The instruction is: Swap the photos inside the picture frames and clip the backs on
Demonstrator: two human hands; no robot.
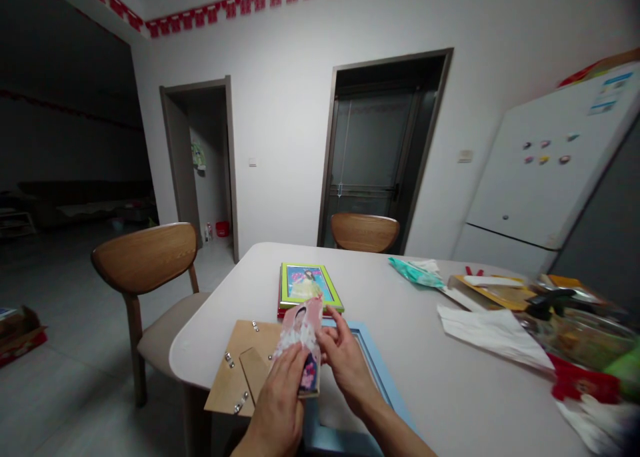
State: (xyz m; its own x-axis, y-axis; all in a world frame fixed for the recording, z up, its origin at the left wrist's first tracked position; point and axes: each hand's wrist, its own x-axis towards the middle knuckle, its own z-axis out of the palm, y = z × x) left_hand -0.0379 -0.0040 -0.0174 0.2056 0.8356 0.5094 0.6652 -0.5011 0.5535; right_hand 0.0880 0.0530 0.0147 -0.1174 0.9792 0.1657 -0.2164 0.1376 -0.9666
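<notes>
Above the near part of the table, a small stack of photo prints [301, 323] stands tilted up between my hands; the top one has a pink background and a figure in white. My left hand [285, 390] grips its lower left side, fingers lying across the front. At the right edge, my right hand [343, 357] pinches with thumb and fingertips, the index finger raised. Under my hands lies a light blue picture frame [375, 363], partly covered by my arms. To its left is a brown backing board [225, 377] with metal clips and a stand flap.
A green-edged framed picture [305, 285] lies on a red-edged one beyond my hands. The table [410, 350] carries a teal packet [417, 272], white paper [493, 333] and a clear food container [595, 337] at right. Wooden chairs [150, 250] stand at the left and far sides.
</notes>
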